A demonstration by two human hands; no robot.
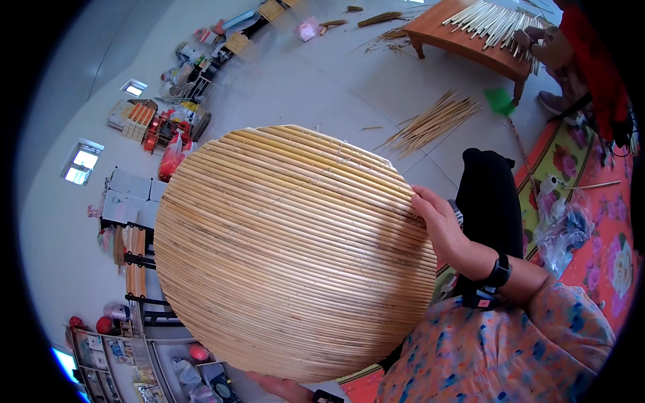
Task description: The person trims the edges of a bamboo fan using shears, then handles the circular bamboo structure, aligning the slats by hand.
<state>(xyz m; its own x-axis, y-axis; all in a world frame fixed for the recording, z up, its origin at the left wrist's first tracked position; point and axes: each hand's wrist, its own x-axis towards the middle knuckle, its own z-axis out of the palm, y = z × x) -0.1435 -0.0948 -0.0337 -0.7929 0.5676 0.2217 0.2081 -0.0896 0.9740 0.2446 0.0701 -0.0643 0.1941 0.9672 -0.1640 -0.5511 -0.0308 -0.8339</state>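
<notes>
A large round mat of pale yellow stalks, laid side by side and stitched together, is held up in front of me and fills the middle of the view. At its right edge my right hand grips the rim, its other fingers partly hidden behind the stalks. My left hand is at the mat's lower edge, mostly covered by it, so its fingers hardly show. Short thread ends stick out along the stitching near the upper right rim.
Loose stalks lie on the tiled floor beyond the mat. Farther off, another person's hand rests at stalks on a low wooden table. A flowered floor mat with a plastic bag is at right; shelves stand left.
</notes>
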